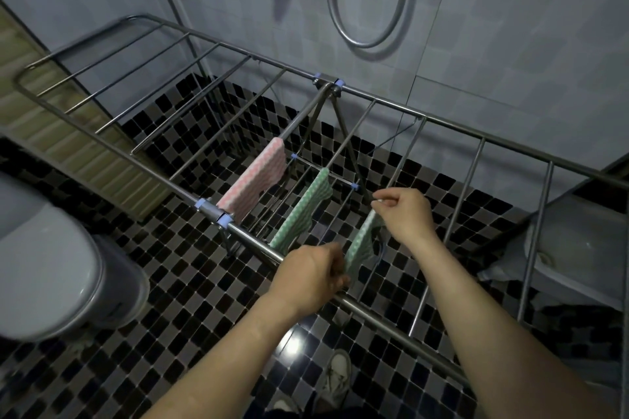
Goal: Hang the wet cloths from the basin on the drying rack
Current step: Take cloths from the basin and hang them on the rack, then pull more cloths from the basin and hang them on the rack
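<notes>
Pink cloth point(253, 177) and one green cloth point(303, 211) hang on the drying rack point(442, 122). The left hand point(306, 274) and right hand point(405, 211) pinch a second green cloth point(362, 243) over its next rail. I cannot tell if more remain.

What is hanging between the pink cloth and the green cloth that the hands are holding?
A second green cloth hangs there, draped over its own rail of the drying rack, as the head view shows.

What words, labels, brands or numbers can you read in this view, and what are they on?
None: no readable text anywhere.
The pink cloth, hung green cloth, held green cloth and drying rack show only patterns or bare metal.
The shoe is too blurred to tell any mark.
</notes>
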Demonstrator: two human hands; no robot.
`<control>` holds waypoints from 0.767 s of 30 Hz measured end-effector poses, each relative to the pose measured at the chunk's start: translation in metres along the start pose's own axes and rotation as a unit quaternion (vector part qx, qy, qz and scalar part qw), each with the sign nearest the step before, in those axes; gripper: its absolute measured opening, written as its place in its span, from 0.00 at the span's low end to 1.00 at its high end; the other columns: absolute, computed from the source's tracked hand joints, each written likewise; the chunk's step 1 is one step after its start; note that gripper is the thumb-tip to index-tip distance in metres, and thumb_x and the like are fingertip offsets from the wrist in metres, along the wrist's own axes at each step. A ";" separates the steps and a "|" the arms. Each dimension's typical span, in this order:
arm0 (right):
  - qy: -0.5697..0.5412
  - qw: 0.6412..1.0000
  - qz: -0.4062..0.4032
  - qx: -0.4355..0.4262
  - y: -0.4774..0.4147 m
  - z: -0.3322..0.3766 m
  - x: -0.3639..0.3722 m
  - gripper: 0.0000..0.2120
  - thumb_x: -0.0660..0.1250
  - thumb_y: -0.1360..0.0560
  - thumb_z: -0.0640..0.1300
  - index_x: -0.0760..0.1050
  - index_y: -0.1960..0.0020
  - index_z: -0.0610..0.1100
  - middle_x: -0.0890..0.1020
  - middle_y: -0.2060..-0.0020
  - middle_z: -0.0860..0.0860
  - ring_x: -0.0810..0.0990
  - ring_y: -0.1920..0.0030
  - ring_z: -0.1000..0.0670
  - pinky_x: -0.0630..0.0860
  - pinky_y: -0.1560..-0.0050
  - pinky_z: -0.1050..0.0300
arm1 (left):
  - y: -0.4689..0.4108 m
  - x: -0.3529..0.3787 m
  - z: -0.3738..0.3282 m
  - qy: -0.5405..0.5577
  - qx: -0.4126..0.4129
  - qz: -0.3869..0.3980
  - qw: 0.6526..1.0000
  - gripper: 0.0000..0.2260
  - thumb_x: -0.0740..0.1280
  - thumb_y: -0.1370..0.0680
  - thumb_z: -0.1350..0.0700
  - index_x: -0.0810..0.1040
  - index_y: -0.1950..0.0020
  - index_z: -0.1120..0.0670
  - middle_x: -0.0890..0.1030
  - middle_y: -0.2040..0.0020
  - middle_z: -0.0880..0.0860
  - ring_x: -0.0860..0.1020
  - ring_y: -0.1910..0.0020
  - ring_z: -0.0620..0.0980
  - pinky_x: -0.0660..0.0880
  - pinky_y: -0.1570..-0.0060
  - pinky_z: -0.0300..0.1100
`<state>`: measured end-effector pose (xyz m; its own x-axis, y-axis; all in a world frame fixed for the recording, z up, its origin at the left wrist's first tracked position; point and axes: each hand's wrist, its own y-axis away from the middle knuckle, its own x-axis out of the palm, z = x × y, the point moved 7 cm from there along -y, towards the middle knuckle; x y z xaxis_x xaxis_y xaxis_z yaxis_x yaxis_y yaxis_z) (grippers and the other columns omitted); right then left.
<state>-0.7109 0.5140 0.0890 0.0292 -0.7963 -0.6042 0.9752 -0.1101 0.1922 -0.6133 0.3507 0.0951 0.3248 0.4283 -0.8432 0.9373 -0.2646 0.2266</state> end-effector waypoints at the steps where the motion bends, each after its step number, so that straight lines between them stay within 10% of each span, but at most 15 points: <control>1: -0.020 1.000 0.001 0.015 0.000 -0.003 0.001 0.09 0.70 0.25 0.42 0.82 0.46 0.46 0.83 0.55 0.50 0.80 0.54 0.53 0.77 0.49 0.58 | 0.001 0.001 0.002 0.009 -0.003 -0.006 1.000 0.06 0.70 0.24 0.50 0.75 0.53 0.49 0.82 0.59 0.47 0.80 0.59 0.46 0.79 0.56 0.45; 7: 0.107 0.994 0.002 0.004 0.006 0.002 0.005 0.12 0.64 0.22 0.44 0.78 0.40 0.48 0.82 0.59 0.51 0.80 0.63 0.50 0.76 0.63 0.57 | 0.011 0.001 -0.001 -0.009 -0.009 -0.051 0.999 0.05 0.67 0.24 0.50 0.75 0.50 0.49 0.83 0.58 0.48 0.81 0.58 0.50 0.78 0.55 0.47; 11: 0.214 0.975 -0.034 -0.054 0.025 0.031 0.008 0.18 0.61 0.21 0.46 0.72 0.32 0.49 0.76 0.44 0.44 0.78 0.54 0.46 0.71 0.62 0.58 | 0.030 -0.014 0.005 0.016 -0.011 -0.093 0.995 0.06 0.65 0.22 0.50 0.76 0.48 0.49 0.82 0.55 0.48 0.80 0.54 0.49 0.78 0.51 0.47; 23: 0.058 0.958 0.195 -0.204 0.139 0.144 0.119 0.07 0.67 0.25 0.43 0.84 0.52 0.48 0.84 0.59 0.55 0.81 0.54 0.54 0.75 0.52 0.60 | 0.185 -0.073 0.090 0.212 -0.187 -0.282 0.917 0.11 0.60 0.18 0.50 0.78 0.58 0.47 0.78 0.68 0.46 0.75 0.70 0.42 0.71 0.68 0.37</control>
<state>-0.6032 0.3183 0.1547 0.4106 -0.6552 -0.6341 0.8888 0.4427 0.1181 -0.4745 0.1924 0.1543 -0.2793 0.7244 -0.6302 0.9233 0.3829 0.0309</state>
